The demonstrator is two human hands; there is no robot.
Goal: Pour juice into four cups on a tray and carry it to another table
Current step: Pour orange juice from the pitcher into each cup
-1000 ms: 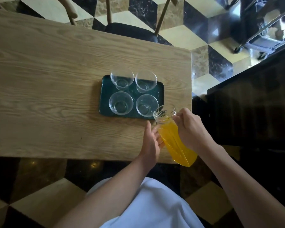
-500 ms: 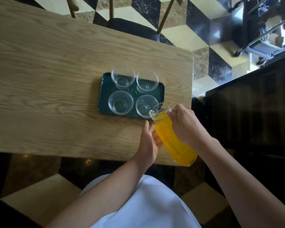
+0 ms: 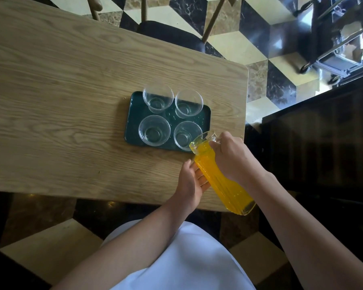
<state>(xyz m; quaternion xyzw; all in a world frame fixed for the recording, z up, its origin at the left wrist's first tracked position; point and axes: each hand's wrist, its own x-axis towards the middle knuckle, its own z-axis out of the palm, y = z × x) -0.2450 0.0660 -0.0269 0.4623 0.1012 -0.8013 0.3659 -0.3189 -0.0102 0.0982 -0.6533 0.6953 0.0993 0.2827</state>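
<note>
A person in a white garment [image 3: 182,260] stands at the near edge of a wooden table [image 3: 61,105], holding a ribbed glass pitcher [image 3: 220,176] full of orange juice tipped toward a dark green tray [image 3: 205,118]. The right hand [image 3: 233,158] is wrapped around the upper part of the pitcher near its handle, fingers curled tight on the glass. The left hand [image 3: 191,183] supports the pitcher from its left side, with fingers laid fairly straight against the ribbed wall. The pitcher's mouth hangs over the near right corner of the tray, just above the rim of the near right cup [image 3: 187,136], with juice risen to the lip; no stream shows falling. The tray lies on the right part of the table, and four clear cups stand on it in two rows, all looking empty: the near left cup [image 3: 154,130], the far left cup [image 3: 158,98] and the far right cup [image 3: 188,103] sit close together but apart. Beyond the far table edge stands a chair [image 3: 170,34] with a dark seat, on a floor [image 3: 249,45] of black, cream and tan tiles. To the right is a dark counter [image 3: 314,139].
</note>
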